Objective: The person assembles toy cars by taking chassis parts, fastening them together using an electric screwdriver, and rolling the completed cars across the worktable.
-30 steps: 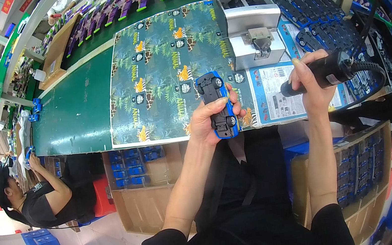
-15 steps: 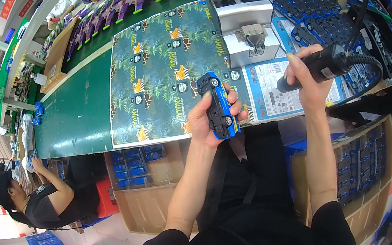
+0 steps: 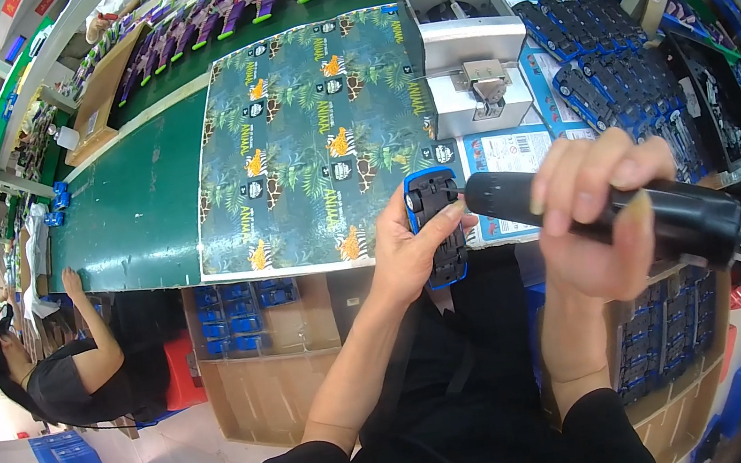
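My left hand [image 3: 404, 250] grips a blue toy car [image 3: 431, 187] with its black underside turned up and its wheels showing. The thumb lies across that underside. My right hand [image 3: 590, 210] is wrapped round a black electric screwdriver [image 3: 686, 220], held almost level. Its front end points left at the car, and the bit reaches to the underside near the middle; whether it sits on a screw is too small to tell. Just beyond the hands stands a silver screw feeder [image 3: 469, 39] on the bench.
Several toy cars [image 3: 619, 78] lie underside up at the right, beside a black tray [image 3: 716, 93]. A printed animal sheet [image 3: 304, 165] covers the middle of the green bench [image 3: 126, 214]. Below are cardboard boxes of cars [image 3: 279, 391]. A co-worker [image 3: 59, 375] sits at left.
The screwdriver has swung left and turned, so its tip now meets the car. My left hand has tilted the car so its underside faces the tool. The view has shifted slightly.
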A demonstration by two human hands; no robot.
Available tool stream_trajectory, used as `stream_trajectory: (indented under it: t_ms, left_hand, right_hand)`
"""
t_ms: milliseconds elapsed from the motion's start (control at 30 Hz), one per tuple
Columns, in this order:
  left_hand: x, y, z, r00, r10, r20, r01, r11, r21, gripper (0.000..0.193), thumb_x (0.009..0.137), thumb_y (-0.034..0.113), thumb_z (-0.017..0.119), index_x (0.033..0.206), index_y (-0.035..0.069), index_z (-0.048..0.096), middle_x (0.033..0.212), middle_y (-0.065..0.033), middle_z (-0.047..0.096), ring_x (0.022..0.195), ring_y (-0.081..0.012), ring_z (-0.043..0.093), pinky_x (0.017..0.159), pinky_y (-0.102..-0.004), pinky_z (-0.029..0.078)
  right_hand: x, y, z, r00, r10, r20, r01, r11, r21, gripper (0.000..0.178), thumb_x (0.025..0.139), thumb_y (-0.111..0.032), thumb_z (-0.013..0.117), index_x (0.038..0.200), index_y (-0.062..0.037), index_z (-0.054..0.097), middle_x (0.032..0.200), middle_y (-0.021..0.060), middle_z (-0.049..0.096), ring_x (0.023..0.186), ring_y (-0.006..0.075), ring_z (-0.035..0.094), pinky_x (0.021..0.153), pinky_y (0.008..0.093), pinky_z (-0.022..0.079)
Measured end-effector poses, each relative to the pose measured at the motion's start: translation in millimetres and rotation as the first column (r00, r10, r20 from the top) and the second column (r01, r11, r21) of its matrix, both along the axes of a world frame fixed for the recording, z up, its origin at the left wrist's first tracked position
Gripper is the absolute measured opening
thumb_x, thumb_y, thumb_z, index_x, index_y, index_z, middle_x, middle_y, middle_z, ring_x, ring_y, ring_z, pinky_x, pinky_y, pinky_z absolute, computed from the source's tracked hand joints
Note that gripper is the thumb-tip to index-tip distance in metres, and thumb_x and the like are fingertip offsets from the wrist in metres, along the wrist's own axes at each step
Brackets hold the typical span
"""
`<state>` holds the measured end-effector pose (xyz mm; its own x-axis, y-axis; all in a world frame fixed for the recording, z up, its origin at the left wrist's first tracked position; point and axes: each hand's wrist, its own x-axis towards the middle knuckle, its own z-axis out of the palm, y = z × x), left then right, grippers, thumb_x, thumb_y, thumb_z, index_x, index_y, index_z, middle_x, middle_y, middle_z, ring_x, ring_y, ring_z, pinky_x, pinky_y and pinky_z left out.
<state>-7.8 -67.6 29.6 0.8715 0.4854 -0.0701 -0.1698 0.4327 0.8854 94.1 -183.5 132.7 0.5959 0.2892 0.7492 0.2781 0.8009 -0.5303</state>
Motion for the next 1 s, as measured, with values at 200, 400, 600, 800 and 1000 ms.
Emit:
stream_trajectory:
  t_ms: [200, 400, 600, 800, 1000]
  left_hand:
    - [-8.9, 2.6, 8.8, 0.998, -0.030, -0.046, 0.030, 0.999, 0.016, 0.025, 0.091, 0.008, 0.068, 0.113, 0.001, 0.060, 0.092, -0.0055, 0.069, 0.080, -0.0141, 0.069, 0.070, -0.0276, 0.054]
    - [-9.8, 1.0, 18.8, 0.995, -0.046, -0.084, 0.052, 0.996, 0.069, 0.022, 0.089, 0.007, 0.068, 0.110, 0.001, 0.063, 0.087, -0.0039, 0.069, 0.076, -0.0096, 0.065, 0.067, -0.0245, 0.051]
    - [-12.5, -0.3, 24.4, 0.985, -0.121, -0.121, 0.131, 0.988, 0.086, 0.026, 0.086, 0.007, 0.070, 0.111, 0.001, 0.063, 0.085, -0.0029, 0.068, 0.072, -0.0084, 0.062, 0.066, -0.0243, 0.051]
    - [-7.9, -2.1, 22.7, 0.974, -0.172, -0.145, 0.188, 0.977, 0.105, 0.025, 0.086, 0.007, 0.070, 0.109, 0.001, 0.062, 0.081, -0.0024, 0.066, 0.070, -0.0080, 0.061, 0.064, -0.0245, 0.050]
    - [-2.1, -4.9, 23.8, 0.981, -0.127, -0.148, 0.150, 0.977, 0.153, 0.024, 0.086, 0.008, 0.070, 0.108, 0.001, 0.063, 0.079, -0.0015, 0.066, 0.069, -0.0073, 0.060, 0.063, -0.0239, 0.049]
  right_hand:
    - [0.3, 8.8, -8.6, 0.994, 0.071, -0.079, -0.073, 0.997, -0.011, 0.024, 0.092, -0.017, 0.066, 0.102, -0.0082, 0.046, 0.074, 0.0074, 0.053, 0.057, 0.0178, 0.055, 0.061, 0.0354, 0.050]
    - [-9.7, 10.2, -2.7, 0.993, 0.091, -0.071, -0.097, 0.991, -0.096, 0.030, 0.081, -0.009, 0.076, 0.095, -0.0092, 0.049, 0.072, 0.0062, 0.055, 0.057, 0.0163, 0.055, 0.059, 0.0322, 0.048]
    - [6.0, 9.0, -3.9, 0.961, 0.264, 0.077, -0.254, 0.960, -0.120, 0.036, 0.072, -0.011, 0.084, 0.086, -0.0090, 0.051, 0.062, 0.0028, 0.056, 0.049, 0.0147, 0.053, 0.051, 0.0290, 0.046]
    - [8.0, 5.5, -11.3, 0.962, 0.166, 0.215, -0.150, 0.985, -0.091, 0.034, 0.082, -0.029, 0.077, 0.089, -0.0110, 0.048, 0.062, -0.0020, 0.056, 0.044, 0.0109, 0.055, 0.047, 0.0247, 0.049]
    - [11.9, 1.1, -15.0, 0.971, 0.127, 0.203, -0.119, 0.991, -0.054, 0.036, 0.084, -0.035, 0.075, 0.089, -0.0111, 0.049, 0.063, -0.0019, 0.056, 0.044, 0.0104, 0.055, 0.048, 0.0248, 0.049]
